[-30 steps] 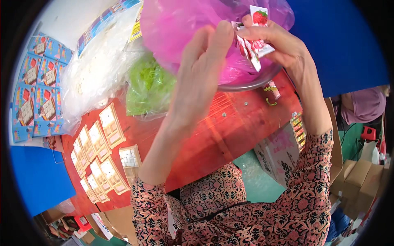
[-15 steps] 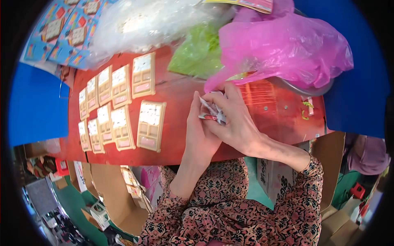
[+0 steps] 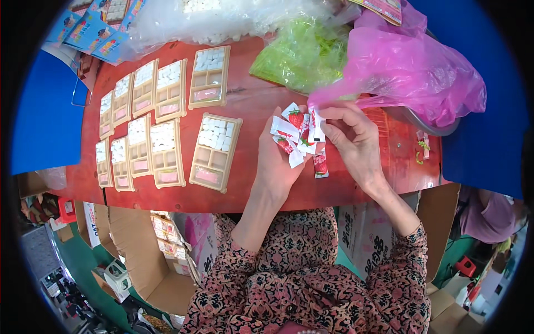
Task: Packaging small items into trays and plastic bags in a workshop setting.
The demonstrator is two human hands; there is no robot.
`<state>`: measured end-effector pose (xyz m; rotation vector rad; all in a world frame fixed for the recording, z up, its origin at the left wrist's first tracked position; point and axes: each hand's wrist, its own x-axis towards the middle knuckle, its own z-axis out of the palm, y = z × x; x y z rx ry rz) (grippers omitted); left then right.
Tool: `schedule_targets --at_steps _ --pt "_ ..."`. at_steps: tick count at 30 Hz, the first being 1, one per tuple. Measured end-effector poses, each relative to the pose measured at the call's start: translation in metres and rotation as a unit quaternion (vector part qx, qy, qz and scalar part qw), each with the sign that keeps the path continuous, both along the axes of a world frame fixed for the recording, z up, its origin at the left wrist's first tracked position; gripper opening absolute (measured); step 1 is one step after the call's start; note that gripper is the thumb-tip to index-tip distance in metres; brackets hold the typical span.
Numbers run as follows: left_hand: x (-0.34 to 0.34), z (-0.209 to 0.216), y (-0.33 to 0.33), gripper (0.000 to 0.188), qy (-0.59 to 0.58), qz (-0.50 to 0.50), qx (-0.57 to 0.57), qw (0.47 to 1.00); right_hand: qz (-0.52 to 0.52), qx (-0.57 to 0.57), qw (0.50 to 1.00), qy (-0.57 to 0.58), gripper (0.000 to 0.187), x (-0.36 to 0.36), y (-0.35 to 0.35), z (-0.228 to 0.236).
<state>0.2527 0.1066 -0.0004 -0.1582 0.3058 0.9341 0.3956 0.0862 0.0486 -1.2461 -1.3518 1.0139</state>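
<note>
Your left hand [image 3: 278, 161] was closed around a fan of small strawberry sachets [image 3: 295, 136], just right of the nearest tray [image 3: 216, 153] on the red table [image 3: 250, 106], while your right hand [image 3: 353, 139] pinched one at the bunch's edge. Best drawn off singly, I judged, keeping the rest fanned above the tray.

A red bench [image 3: 167, 192] spans the view under bright, even light, with blue sheeting [image 3: 41, 119] at both its ends. Below its near edge stand open cardboard boxes [image 3: 136, 245] on a green floor [image 3: 72, 267]. More cartons [image 3: 450, 300] sit at the lower right.
</note>
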Motion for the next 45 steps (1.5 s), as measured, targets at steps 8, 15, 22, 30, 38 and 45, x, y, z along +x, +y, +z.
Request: schedule_targets --at_steps 8,15,22,30,38,45 --pt "-0.019 0.007 -0.007 0.038 0.173 0.017 0.004 0.985 -0.037 -0.002 0.996 0.08 0.02 0.0 -0.023 -0.022" --pt "-0.033 0.006 -0.023 0.038 0.172 -0.005 -0.035 0.984 0.06 0.043 0.977 -0.201 0.032 -0.017 -0.035 -0.012" --pt "-0.041 0.01 -0.032 0.04 0.113 0.01 -0.027 0.993 0.115 0.1 0.955 -0.256 0.022 -0.012 -0.02 -0.005" --pt "-0.054 0.006 -0.042 0.045 0.08 -0.009 -0.02 0.997 0.072 -0.128 0.989 -0.006 0.012 -0.023 -0.01 -0.008" --pt "-0.074 0.018 -0.066 0.045 0.105 -0.045 -0.067 0.991 0.097 -0.227 0.965 0.09 0.015 -0.041 0.002 0.003" --pt "-0.101 0.035 -0.106 0.049 0.167 -0.047 -0.083 0.981 0.214 -0.166 0.962 0.023 0.012 -0.088 0.021 -0.008"
